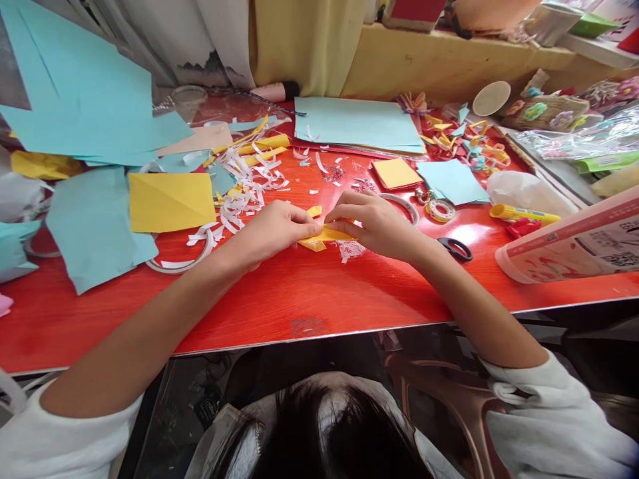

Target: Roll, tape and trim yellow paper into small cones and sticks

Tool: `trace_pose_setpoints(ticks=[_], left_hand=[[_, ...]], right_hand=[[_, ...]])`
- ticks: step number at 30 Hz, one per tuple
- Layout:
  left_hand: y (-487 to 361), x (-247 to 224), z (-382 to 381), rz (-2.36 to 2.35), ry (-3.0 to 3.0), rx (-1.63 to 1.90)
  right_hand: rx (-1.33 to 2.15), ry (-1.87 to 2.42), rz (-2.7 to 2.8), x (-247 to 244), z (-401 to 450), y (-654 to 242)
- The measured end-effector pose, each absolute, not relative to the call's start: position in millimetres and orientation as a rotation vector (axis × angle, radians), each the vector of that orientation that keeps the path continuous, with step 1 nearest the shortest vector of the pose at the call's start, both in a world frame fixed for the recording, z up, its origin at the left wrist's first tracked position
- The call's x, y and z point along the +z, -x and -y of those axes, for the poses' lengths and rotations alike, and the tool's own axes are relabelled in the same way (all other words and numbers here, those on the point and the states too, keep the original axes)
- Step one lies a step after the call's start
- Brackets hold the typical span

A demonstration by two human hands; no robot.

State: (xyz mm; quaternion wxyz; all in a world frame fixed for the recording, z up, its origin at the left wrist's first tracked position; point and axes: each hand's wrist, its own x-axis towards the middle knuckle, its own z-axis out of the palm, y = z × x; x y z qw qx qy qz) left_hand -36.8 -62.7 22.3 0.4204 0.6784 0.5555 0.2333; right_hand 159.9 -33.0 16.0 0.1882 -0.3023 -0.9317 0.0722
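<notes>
A small folded piece of yellow paper is held just above the red table, between my two hands. My left hand pinches its left side with thumb and forefinger. On the other side, my right hand has its fingertips closed on the paper's upper right part. Pointed yellow flaps stick out above and below the pinch. The exact shape of the folds is partly covered by my fingers. Under my right hand, a roll of tape shows in part, and a whitish scuffed patch lies on the tabletop.
White paper shreds and a yellow sheet lie left, near large light-blue sheets. Yellow squares, blue squares, scissors, a glue stick and a large cup are right. The table's front edge runs below.
</notes>
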Motion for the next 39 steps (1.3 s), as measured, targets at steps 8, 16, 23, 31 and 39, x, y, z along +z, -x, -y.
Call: trace_pose_setpoints(ticks=[8,16,23,31,39], left_hand=[[34.7,23.9,64.6,-1.397,-1.678,0.626],[35.7,21.6,61.8,-1.387,-1.698,0.673],[35.9,20.6,60.9,-1.362,-1.684,0.602],[38.3,21.5,60.3,-1.403,-1.716,0.647],[37.3,24.5,61.1,-1.346,-1.658,0.664]], right_hand=[[0.181,0.921,2.587,17.1,34.7,-157.4],[0.311,0.846,2.562,19.5,32.9,-161.9],[0.172,0.879,2.622,16.1,32.9,-160.8],[0.158,0.847,2.601,18.3,33.8,-162.8],[0.208,0.912,2.573,18.5,34.4,-160.8]])
